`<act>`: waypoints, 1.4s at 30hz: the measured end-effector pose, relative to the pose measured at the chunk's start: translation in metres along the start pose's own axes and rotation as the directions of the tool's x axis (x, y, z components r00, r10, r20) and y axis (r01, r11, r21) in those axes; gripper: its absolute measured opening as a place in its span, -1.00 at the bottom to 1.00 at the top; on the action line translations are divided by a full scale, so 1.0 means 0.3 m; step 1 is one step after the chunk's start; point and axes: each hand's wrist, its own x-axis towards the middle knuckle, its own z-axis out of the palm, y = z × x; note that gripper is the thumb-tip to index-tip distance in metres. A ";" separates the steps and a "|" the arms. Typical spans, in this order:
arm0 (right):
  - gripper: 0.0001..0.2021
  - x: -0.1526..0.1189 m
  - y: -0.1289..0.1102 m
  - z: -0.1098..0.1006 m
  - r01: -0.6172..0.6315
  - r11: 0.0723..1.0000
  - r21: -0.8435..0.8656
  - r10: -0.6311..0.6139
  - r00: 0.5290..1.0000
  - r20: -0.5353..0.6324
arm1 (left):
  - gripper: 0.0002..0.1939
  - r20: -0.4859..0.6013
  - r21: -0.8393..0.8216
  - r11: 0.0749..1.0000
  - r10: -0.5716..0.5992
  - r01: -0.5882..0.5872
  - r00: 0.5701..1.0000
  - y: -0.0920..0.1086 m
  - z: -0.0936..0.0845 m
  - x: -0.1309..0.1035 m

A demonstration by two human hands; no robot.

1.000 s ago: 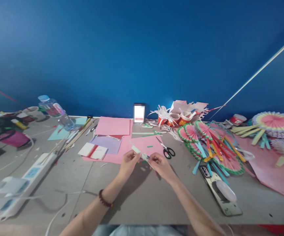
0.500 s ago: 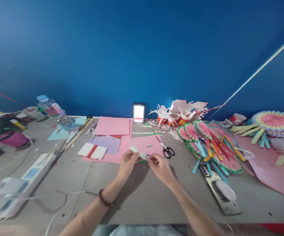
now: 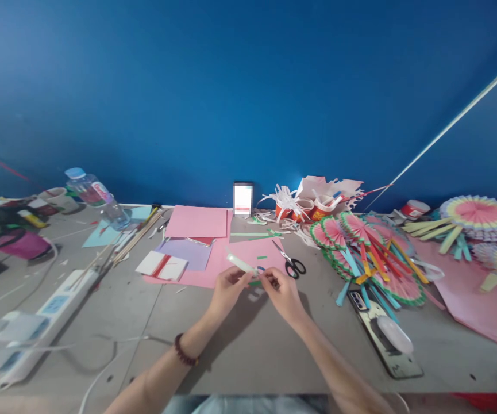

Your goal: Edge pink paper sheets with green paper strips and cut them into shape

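Both hands meet over the near edge of the pink paper [image 3: 207, 277]. A pale greenish-white strip [image 3: 240, 263] slants up and left from between them. My left hand [image 3: 230, 287] is closed with its fingertips on the strip. My right hand [image 3: 280, 288] pinches at the strip's lower right end, where a small blue and white bit shows; exactly what its fingers hold is partly hidden. Just right of my right hand lie black-handled scissors [image 3: 295, 268]. A small green paper piece [image 3: 262, 257] rests on the pink paper beyond the hands.
Pleated paper fans [image 3: 362, 230] with streamers and a phone [image 3: 384, 333] under a white case are on the right. Paper cups [image 3: 322, 208] stand by the wall. On the left are a water bottle [image 3: 97, 195], sticks [image 3: 138, 236] and a power strip [image 3: 50, 322].
My left hand has shifted slightly right, closer to my right hand. More of the pale strip now shows above its fingers. The surrounding objects look unmoved.
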 end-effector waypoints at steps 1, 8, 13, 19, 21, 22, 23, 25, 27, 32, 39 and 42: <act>-0.79 -0.001 -0.003 0.000 -0.007 1.000 0.008 0.007 1.000 0.008 | -0.71 -0.017 0.018 1.000 0.016 -0.015 1.000 -0.004 0.001 0.000; -0.82 -0.008 -0.029 0.000 -0.045 0.991 0.129 0.036 0.997 0.069 | -0.68 -0.072 -0.046 0.999 -0.020 0.017 0.997 -0.009 -0.012 0.007; -0.79 -0.002 -0.010 0.003 -0.046 0.995 0.093 0.040 0.998 0.056 | -0.70 -0.061 -0.083 0.995 -0.052 0.047 0.997 -0.009 -0.016 0.012; -0.76 -0.001 -0.005 0.000 -0.062 0.997 0.048 0.059 0.996 0.063 | -0.69 -0.032 -0.099 0.992 -0.087 0.083 0.996 0.000 -0.014 0.009; -0.75 -0.001 -0.009 -0.002 -0.059 0.998 0.037 0.057 0.996 0.063 | -0.69 -0.025 -0.099 0.992 -0.086 0.083 0.996 -0.003 -0.015 0.009; -0.75 -0.001 -0.010 -0.003 -0.057 0.998 0.032 0.055 0.996 0.064 | -0.70 -0.020 -0.098 0.992 -0.085 0.082 0.996 -0.006 -0.016 0.010; -0.75 -0.001 -0.010 -0.003 -0.055 0.998 0.031 0.052 0.996 0.067 | -0.70 -0.013 -0.097 0.992 -0.084 0.082 0.996 -0.009 -0.018 0.010; -0.74 0.000 -0.007 -0.002 -0.053 0.998 0.039 0.050 0.996 0.074 | -0.71 -0.002 -0.097 0.992 -0.084 0.084 0.996 -0.014 -0.021 0.012; -0.74 0.002 -0.002 -0.001 -0.052 0.997 0.052 0.048 0.996 0.081 | -0.72 0.009 -0.102 0.992 -0.077 0.078 0.997 -0.017 -0.023 0.012; -0.73 0.006 0.002 -0.004 -0.055 0.995 0.088 0.046 0.993 0.106 | -0.69 0.027 -0.105 0.993 -0.048 0.050 0.998 -0.011 -0.025 0.009; -0.74 0.001 -0.019 -0.004 -0.055 0.992 0.110 0.044 0.994 0.096 | -0.63 -0.050 -0.100 0.995 -0.003 -0.002 0.999 -0.014 -0.015 0.007; -0.74 0.000 -0.017 -0.001 -0.051 0.991 0.126 0.039 0.995 0.092 | -0.69 -0.047 -0.025 0.999 0.029 -0.030 0.998 -0.017 -0.002 0.000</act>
